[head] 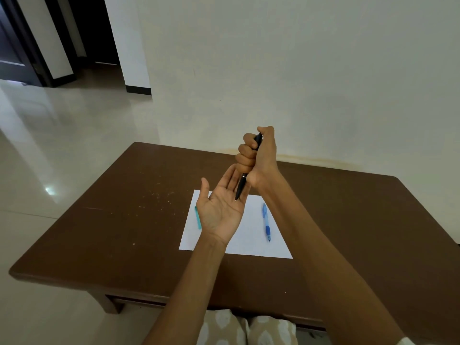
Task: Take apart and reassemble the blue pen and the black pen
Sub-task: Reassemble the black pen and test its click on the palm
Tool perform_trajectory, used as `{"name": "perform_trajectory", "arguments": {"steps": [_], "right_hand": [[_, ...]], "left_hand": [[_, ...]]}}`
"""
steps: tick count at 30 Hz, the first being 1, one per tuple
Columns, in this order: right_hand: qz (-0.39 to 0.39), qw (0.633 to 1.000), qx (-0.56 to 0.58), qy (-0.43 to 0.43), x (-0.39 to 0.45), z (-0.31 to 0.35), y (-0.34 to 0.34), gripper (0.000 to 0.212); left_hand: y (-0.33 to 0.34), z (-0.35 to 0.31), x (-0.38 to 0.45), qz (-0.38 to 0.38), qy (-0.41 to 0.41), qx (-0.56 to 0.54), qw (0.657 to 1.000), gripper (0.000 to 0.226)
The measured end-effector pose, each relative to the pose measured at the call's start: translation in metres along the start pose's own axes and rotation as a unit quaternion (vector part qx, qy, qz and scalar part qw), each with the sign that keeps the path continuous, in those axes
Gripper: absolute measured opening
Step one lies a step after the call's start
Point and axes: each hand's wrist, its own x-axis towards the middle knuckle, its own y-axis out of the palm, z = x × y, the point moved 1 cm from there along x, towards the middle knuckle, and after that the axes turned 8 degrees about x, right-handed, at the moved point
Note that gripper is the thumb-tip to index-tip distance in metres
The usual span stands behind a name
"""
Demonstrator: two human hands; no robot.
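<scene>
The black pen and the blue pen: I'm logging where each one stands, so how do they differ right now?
The black pen is gripped in the right hand, raised above the table; the blue pen lies untouched on the white paper. The black pen stands steeply, tip down on the open left hand; the blue pen lies flat. Both look assembled, tips toward the person.

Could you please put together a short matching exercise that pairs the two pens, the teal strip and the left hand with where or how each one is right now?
Things:
1. black pen
2. blue pen
3. teal strip
4. left hand

States:
A. lying on the right part of the white paper
B. open, palm up, above the table
C. gripped upright in the right hand, tip down
D. lying at the paper's left edge

Pairs: 1-C, 2-A, 3-D, 4-B
</scene>
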Motion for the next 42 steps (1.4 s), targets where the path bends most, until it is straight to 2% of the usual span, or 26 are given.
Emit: {"name": "perform_trajectory", "arguments": {"steps": [42], "right_hand": [[-0.048,0.998,0.028,0.040,0.012,-0.007,-0.014,0.047]], "left_hand": [[-0.006,0.003,0.000,-0.011,-0.011,0.008,1.000,0.070]]}}
